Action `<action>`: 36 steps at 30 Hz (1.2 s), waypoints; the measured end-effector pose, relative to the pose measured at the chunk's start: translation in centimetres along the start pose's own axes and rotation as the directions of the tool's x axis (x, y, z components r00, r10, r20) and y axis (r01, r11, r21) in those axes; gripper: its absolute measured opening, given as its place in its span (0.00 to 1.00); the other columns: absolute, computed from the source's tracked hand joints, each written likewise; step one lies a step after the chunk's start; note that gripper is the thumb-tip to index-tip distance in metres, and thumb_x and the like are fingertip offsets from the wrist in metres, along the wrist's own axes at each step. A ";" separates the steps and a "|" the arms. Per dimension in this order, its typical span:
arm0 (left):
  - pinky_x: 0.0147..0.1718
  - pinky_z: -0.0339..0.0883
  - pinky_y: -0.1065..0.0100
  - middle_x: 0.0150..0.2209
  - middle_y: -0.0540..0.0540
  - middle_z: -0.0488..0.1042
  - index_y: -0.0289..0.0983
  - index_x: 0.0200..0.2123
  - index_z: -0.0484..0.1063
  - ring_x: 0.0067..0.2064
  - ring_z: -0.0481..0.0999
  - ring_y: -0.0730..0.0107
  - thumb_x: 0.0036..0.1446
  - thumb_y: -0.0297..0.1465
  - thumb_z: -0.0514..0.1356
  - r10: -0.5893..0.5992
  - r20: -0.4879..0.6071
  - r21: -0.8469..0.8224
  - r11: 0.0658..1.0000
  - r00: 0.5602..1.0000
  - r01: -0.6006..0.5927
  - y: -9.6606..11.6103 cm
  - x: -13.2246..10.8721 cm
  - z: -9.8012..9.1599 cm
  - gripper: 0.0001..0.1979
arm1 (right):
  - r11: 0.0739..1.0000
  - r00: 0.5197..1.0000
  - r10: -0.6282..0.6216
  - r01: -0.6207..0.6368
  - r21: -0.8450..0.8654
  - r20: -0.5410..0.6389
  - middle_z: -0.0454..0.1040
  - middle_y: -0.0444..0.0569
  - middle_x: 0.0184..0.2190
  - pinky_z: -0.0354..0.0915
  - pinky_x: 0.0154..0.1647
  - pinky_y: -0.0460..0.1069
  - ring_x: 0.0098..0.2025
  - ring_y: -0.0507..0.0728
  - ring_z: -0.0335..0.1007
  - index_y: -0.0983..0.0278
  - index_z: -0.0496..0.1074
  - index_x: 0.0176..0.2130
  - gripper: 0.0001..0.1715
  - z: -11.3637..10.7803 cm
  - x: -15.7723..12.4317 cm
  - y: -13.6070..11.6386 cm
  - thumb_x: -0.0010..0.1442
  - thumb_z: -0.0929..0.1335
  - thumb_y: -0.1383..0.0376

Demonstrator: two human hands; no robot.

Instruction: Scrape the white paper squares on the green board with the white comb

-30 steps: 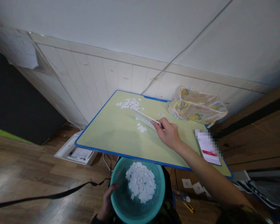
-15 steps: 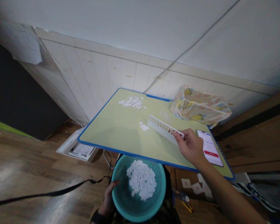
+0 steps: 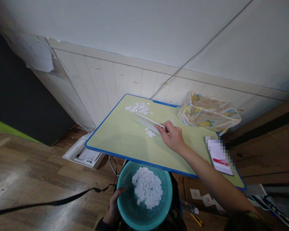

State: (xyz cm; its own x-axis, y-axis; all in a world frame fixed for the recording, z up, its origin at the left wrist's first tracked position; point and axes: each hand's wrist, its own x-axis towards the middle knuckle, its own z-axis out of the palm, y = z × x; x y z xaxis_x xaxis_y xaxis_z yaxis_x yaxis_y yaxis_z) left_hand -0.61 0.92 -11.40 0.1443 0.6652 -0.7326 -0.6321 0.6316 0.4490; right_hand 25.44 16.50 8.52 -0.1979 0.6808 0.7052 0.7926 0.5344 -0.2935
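My right hand (image 3: 171,134) grips one end of a white slotted plastic strip (image 3: 146,122), holding it on edge over the table (image 3: 115,134). Under and beside the strip lies a small group of white paper pieces (image 3: 150,133). A larger scatter of white pieces (image 3: 137,108) rests near the table's back left. In my lap, below the front edge, sits a teal plastic basket (image 3: 125,208). Many small white pieces (image 3: 148,187) are heaped inside it. My left hand (image 3: 114,205) is closed around the basket's left rim; part of its fingers is hidden.
At the back right stands a patterned cloth-covered basket (image 3: 207,112). A phone (image 3: 219,155) lies at the table's right side. A white open box (image 3: 84,154) sits on the floor at left. A bottle (image 3: 190,208) and yellow cutter (image 3: 197,219) lie below right.
My right hand has moved left and a little away from me with the slotted strip, now close to the paper pieces. My left hand still holds the teal basket.
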 end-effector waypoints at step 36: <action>0.20 0.65 0.68 0.16 0.48 0.76 0.33 0.18 0.77 0.18 0.71 0.67 0.39 0.28 0.68 0.049 -0.062 0.024 0.999 0.997 -0.047 -0.5 0.9 -1.1 0.04 | 0.849 0.831 -0.089 0.351 -0.395 0.549 0.73 0.59 0.34 0.67 0.25 0.49 0.34 0.59 0.74 0.68 0.63 0.45 0.14 6.7 3.8 -9.0 0.64 0.56 0.78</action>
State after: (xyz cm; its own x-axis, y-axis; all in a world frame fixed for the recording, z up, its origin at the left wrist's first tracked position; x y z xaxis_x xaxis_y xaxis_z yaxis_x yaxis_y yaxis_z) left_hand -0.99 0.74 -12.88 0.0662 0.6693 -0.7401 -0.6201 0.6087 0.4950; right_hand 13.71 17.59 9.52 -0.5511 0.7935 0.2581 0.8312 0.4949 0.2534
